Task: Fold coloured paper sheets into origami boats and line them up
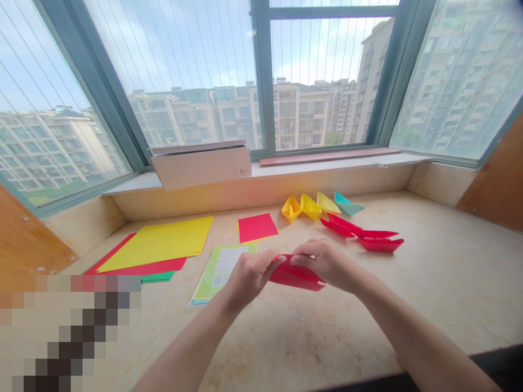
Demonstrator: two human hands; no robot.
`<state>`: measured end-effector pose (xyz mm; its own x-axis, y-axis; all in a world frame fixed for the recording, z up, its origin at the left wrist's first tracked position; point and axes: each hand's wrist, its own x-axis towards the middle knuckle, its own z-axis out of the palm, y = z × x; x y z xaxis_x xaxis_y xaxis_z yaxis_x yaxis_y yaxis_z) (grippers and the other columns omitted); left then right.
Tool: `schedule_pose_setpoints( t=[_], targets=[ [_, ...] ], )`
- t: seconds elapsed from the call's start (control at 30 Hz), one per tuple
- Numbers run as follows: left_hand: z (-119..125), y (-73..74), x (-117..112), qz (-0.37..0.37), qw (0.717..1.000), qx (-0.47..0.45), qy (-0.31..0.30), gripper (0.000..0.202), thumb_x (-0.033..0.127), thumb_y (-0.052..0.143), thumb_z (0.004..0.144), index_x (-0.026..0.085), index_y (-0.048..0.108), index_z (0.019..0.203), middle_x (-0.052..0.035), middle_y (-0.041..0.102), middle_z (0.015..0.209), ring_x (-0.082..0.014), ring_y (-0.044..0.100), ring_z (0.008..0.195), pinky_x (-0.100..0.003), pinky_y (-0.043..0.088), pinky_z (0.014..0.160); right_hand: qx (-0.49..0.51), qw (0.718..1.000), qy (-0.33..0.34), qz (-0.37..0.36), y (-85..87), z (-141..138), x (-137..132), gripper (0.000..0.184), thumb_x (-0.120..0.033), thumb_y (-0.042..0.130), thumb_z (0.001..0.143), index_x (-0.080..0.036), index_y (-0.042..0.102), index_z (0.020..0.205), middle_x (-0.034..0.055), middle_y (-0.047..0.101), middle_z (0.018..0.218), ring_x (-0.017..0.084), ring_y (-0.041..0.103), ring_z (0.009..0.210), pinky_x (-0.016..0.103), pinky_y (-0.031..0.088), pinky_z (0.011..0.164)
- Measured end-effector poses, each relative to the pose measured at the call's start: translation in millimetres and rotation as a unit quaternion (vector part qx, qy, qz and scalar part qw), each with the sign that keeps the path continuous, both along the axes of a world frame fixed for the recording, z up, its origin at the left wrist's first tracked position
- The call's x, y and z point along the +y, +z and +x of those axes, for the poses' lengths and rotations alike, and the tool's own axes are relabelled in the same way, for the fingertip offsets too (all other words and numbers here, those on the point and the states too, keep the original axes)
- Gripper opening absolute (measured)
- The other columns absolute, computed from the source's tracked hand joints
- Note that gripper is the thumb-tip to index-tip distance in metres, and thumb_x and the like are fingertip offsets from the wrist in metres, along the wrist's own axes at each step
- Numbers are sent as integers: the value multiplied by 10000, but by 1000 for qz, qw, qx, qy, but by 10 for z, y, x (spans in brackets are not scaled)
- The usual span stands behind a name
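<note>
Between my two hands, just above the stone ledge, is a folded piece of red paper (295,275). My left hand (254,272) pinches its left end, thumb on the near side. My right hand (321,261) grips its upper right part, with the fingers bent over the top edge. The fold's far side is hidden by my fingers. Beyond my right hand lie red folded paper boats (381,244), long and narrow. Behind them stand a row of small paper boats: an orange one (291,209), a yellow one (311,207), a pale yellow one (327,204) and a teal one (347,204).
Left of my hands lies a green paper packet (216,267). Farther left, large yellow sheets (159,242) overlap red and green ones. A red square sheet (257,227) lies behind. A white box (202,167) stands on the sill below the window. The lower left corner is pixelated.
</note>
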<state>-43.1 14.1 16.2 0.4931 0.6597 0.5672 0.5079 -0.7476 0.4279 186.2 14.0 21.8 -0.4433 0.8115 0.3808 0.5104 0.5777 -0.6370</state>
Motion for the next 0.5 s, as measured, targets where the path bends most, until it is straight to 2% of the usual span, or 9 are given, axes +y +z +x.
schedule_pose_setpoints(
  t=[0.03,0.1,0.23,0.3,0.37,0.43,0.5],
  targets=[
    [-19,19,17,-5,1000,-21,11,336,345,485,988,203,661,741,9,570,564,-122,469,495,-236,322,538,14,999,-6,-33,7,40,17,292,-395,581,946,-218,771,813,29,723,700,188,625,661,297,439,596],
    [-47,49,54,-20,996,-70,42,373,387,493,980,200,635,690,20,532,515,-118,459,468,-228,326,517,42,996,-17,-76,27,122,61,269,-396,610,919,-209,768,808,33,732,738,188,635,679,293,449,598],
    [-32,65,94,-92,982,-146,81,422,474,476,976,192,609,691,23,533,459,-121,520,423,-205,352,448,105,989,-36,-94,71,205,122,315,-469,622,901,-202,759,804,58,740,815,219,660,770,319,495,664],
    [2,68,95,-140,964,-201,100,439,531,475,964,188,602,721,24,550,440,-124,539,380,-195,357,396,160,982,-33,-96,85,217,131,393,-535,556,932,-195,753,922,75,740,883,225,668,814,331,517,700],
    [39,78,89,-170,942,-260,125,455,579,490,941,184,594,741,24,559,423,-126,540,344,-187,354,352,210,971,-9,-116,86,224,131,477,-585,498,951,-196,703,1135,95,731,1010,224,676,879,336,536,743],
    [72,90,78,-181,927,-297,139,463,600,513,921,177,591,750,21,567,420,-126,544,333,-180,357,332,230,961,23,-155,71,217,128,540,-607,512,938,-210,621,1288,104,713,1097,219,678,915,326,543,749],
    [97,94,62,-191,921,-310,135,470,605,512,920,170,595,762,12,583,433,-126,556,339,-175,368,326,225,955,45,-188,44,185,126,546,-587,583,910,-211,605,1305,96,721,1061,208,681,889,301,535,711]
  ],
)
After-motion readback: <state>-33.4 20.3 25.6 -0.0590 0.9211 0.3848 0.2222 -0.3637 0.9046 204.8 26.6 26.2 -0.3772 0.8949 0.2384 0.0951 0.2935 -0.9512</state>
